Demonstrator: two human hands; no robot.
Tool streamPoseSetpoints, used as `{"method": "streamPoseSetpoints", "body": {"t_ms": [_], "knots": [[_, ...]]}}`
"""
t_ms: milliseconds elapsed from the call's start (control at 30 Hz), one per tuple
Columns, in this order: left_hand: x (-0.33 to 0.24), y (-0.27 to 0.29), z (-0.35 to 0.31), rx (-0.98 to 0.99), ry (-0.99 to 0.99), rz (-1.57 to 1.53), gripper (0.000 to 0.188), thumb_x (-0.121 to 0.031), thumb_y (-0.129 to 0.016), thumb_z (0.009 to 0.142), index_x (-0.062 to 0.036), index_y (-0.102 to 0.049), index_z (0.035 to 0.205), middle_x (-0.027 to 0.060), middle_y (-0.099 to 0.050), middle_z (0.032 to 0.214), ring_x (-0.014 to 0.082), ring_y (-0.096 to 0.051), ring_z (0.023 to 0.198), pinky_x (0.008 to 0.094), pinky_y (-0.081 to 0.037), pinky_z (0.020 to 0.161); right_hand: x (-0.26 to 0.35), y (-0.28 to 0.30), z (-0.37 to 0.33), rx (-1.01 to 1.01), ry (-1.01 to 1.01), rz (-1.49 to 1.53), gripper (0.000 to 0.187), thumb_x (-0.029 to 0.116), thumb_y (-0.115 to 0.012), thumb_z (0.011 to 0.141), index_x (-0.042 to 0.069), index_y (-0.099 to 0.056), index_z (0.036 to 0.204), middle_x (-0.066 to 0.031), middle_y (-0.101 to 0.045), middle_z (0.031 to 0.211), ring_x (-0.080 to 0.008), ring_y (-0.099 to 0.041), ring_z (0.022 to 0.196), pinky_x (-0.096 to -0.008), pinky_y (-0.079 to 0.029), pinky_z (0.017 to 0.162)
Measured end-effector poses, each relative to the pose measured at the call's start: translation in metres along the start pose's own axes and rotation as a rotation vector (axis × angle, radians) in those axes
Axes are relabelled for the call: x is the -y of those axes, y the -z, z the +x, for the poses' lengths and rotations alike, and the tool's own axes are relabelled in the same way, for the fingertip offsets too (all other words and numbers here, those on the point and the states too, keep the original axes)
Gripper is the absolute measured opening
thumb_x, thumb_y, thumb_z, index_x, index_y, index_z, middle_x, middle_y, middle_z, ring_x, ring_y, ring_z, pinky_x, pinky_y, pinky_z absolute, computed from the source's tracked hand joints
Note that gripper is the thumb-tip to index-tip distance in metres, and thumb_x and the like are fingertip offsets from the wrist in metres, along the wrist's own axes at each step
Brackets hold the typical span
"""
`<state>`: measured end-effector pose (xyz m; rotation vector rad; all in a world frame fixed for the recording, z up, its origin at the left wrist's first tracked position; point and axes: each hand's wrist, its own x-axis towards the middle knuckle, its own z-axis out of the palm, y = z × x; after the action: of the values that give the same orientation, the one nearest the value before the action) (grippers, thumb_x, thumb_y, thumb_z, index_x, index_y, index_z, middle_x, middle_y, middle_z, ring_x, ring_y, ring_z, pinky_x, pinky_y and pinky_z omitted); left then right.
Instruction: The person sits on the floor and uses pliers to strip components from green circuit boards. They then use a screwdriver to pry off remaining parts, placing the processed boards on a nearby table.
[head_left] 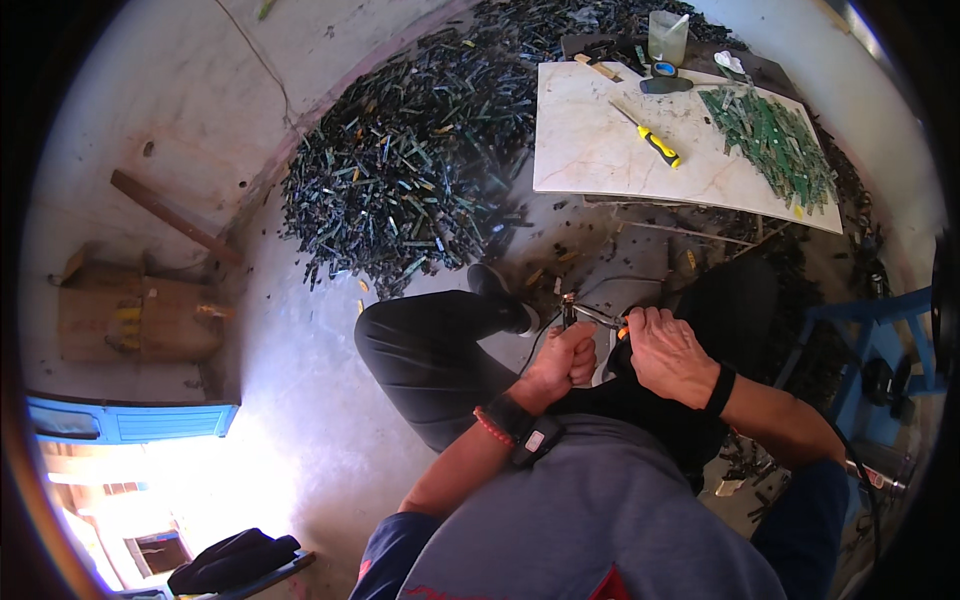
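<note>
Above my lap, my left hand (563,366) is closed, thumb up, around a small dark strip-like piece (569,312) with a coppery upper end. My right hand (671,357) is closed around a tool (600,317) with a thin metal front part and some orange at its handle. The tool's tip points left and meets or nearly meets the top of the dark piece. Fingers hide most of the handle, so whether it is pliers or a screwdriver I cannot tell. A black strap circles each wrist, and red beads also ring the left one.
A large heap of dark narrow strips (420,150) covers the floor ahead. On a low white board (600,150) lie a yellow-handled screwdriver (658,147), a dark-handled tool (665,86) and green circuit-board strips (775,145). A plastic cup (667,42) stands behind. Cardboard box (140,318) left; blue stool (850,375) right.
</note>
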<state>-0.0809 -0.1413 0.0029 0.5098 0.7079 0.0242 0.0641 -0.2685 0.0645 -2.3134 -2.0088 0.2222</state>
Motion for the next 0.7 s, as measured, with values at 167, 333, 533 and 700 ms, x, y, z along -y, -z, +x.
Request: {"method": "streamPoseSetpoints", "body": {"t_ms": [167,333,533,700], "knots": [[-0.001,-0.003,0.006,0.006,0.064,0.014,0.045,-0.025,-0.052,0.092,-0.0171,-0.027,0.056,-0.0047,-0.024,0.049,0.0091,-0.022,0.039,0.0275,-0.016,0.039,-0.012,-0.007,0.003,-0.036,-0.016,-0.006,0.031,0.009,-0.057,0.075,-0.005,-0.051,0.102,-0.0152,-0.056,0.089,-0.0251,-0.057,0.082,-0.0327,-0.048,0.066],[-0.001,-0.022,0.017,-0.229,-0.022,0.153,0.041,-0.022,-0.053,0.090,-0.0167,-0.029,0.056,-0.0044,-0.027,0.049,0.0088,-0.024,0.038,0.0273,-0.017,0.037,-0.018,-0.015,0.005,-0.103,-0.033,-0.054,0.035,0.011,-0.056,0.075,-0.005,-0.051,0.106,-0.0135,-0.056,0.090,-0.0231,-0.055,0.083,-0.0302,-0.047,0.064],[0.008,-0.026,0.031,-0.369,-0.132,0.258,0.035,-0.021,-0.053,0.088,-0.0141,-0.036,0.058,-0.0016,-0.035,0.049,0.0109,-0.032,0.036,0.0282,-0.022,0.035,-0.020,-0.027,0.007,-0.100,-0.100,0.069,0.034,0.007,-0.056,0.073,-0.007,-0.049,0.103,-0.0164,-0.055,0.088,-0.0287,-0.056,0.083,-0.0359,-0.048,0.067],[0.014,-0.028,0.040,-0.387,-0.129,0.262,0.033,-0.022,-0.054,0.087,-0.0130,-0.038,0.059,-0.0004,-0.038,0.048,0.0118,-0.034,0.035,0.0283,-0.024,0.034,-0.027,-0.033,0.003,-0.083,-0.095,0.061,0.029,0.009,-0.055,0.072,-0.004,-0.050,0.098,-0.0151,-0.055,0.087,-0.0268,-0.055,0.080,-0.0365,-0.044,0.070]]}}
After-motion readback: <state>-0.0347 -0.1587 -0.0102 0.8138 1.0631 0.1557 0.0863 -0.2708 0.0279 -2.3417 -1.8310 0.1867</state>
